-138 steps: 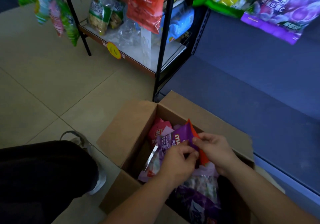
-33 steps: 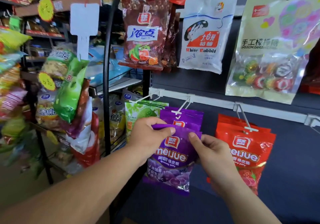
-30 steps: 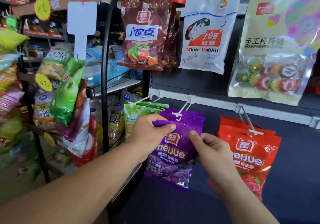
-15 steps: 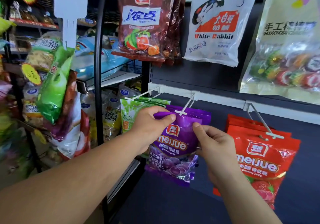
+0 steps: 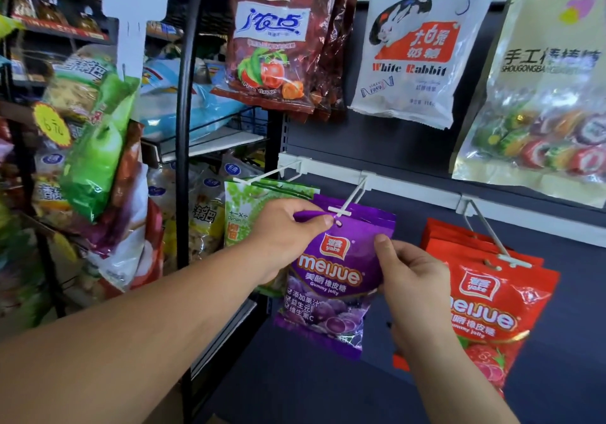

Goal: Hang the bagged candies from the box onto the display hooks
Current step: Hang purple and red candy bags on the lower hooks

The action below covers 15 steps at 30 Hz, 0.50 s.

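Up close: purple Meijue gummy bag [image 5: 331, 279] at the white display hook [image 5: 341, 211].
Left hand [image 5: 285, 233] pinches its top edge, right hand [image 5: 410, 279] its side; dark-blue back panel [image 5: 377, 141] behind.

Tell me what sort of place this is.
Most likely a small shop's candy aisle. Bagged sweets such as the White Rabbit bag hang from white display hooks on a wall panel, a yellow price tag marks a side rack, and both hands hold a purple gummy bag at a hook.
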Motion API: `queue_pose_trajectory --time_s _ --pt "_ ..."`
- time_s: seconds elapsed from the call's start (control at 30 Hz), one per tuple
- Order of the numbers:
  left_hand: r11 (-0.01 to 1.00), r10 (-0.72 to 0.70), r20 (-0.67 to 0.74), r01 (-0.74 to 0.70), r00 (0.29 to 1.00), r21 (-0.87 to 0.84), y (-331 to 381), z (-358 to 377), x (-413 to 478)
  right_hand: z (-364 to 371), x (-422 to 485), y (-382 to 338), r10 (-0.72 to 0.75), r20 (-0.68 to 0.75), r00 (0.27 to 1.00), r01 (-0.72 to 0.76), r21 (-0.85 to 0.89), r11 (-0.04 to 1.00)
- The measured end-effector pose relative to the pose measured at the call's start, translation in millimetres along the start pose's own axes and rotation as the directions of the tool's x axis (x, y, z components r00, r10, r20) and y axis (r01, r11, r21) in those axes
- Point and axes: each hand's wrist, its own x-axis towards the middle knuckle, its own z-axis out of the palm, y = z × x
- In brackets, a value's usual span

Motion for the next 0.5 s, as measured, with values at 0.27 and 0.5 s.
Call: queue_pose_trajectory --time_s 0.27,0.5 --pt "0.939 0.171 -0.255 -0.080 0.952 0.333 -24.2 3.4 4.8 9.1 -16.3 2.2 -0.751 0.109 0.652 0.598 -0.682 0.421" --pt "0.937 0.101 -0.069 -0.072 0.992 0.342 -48.6 -26.8 -45.7 10.4 -16.9 47.6 -0.464 0.556 0.689 0.721 -0.590 0.364"
